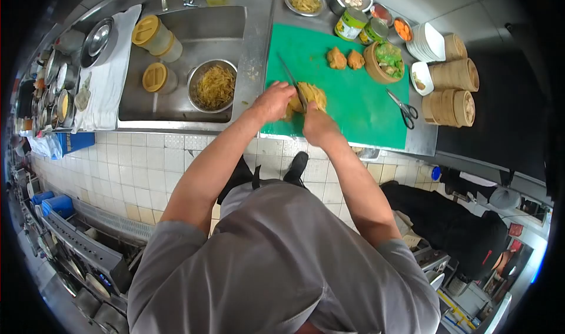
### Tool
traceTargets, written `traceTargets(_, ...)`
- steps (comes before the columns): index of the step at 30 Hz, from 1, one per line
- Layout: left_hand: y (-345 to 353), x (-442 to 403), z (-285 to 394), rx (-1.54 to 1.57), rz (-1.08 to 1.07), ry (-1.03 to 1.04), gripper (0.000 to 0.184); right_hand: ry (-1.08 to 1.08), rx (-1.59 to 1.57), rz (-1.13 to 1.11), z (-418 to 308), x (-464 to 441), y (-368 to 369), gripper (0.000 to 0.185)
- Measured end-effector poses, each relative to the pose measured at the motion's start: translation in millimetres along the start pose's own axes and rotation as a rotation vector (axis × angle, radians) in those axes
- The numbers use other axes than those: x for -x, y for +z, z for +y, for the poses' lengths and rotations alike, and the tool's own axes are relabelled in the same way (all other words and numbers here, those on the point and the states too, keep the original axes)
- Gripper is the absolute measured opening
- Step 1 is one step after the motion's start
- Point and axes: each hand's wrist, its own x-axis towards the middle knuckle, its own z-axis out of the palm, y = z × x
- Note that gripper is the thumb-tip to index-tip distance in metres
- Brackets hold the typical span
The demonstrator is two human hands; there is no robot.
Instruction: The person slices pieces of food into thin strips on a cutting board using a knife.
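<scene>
My right hand (321, 127) grips the handle of a long kitchen knife (289, 72), its blade pointing away to the upper left. The blade lies over a small heap of yellow vegetable (313, 91), cut at least in part, near the front edge of a green cutting board (350, 113). On the heap's left side my left hand (275, 100) rests with curled fingers against the vegetable, close to the blade. Part of the heap is hidden beneath the hands and knife.
Scissors (404, 108) lie at the board's right. Behind are two brown lumps (336, 58), a bamboo steamer with greens (384, 62), cans (351, 24) and bowls. A sink (176, 107) at left holds a bowl of yellow shreds (215, 87). Another person in black (447, 222) is at right.
</scene>
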Motion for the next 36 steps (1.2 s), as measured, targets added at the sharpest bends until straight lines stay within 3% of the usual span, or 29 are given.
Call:
traceTargets(2,1,3,-1,-0.011,0.003,-0.039,0.021,-0.009,0.032,-0.029,-5,10,0,0.035)
traceTargets(7,11,1,-15,-0.02,0.124,0.113,0.011,0.006,-0.022,0.058,3,-21,39,0.034)
traceTargets(14,7,7,-5,0.027,0.113,0.002,0.008,0.024,0.017,-0.062,-5,9,1,0.033)
traceTargets(17,12,2,-10,0.019,0.125,0.026,0.008,0.061,-0.019,0.031,2,-11,37,0.033)
traceTargets(23,7,-3,-18,-0.036,0.147,0.124,0.002,-0.004,0.027,-0.019,-9,0,-5,0.035)
traceTargets(29,13,2,-14,-0.002,0.174,0.059,0.012,0.01,-0.004,-0.015,-4,-18,22,0.037)
traceTargets(31,9,5,-14,-0.052,0.152,0.122,0.002,-0.018,-0.017,-0.002,-8,-18,15,0.038)
traceTargets(36,9,6,-18,-0.034,0.208,0.123,0.002,0.006,0.049,-0.076,-9,6,4,0.038)
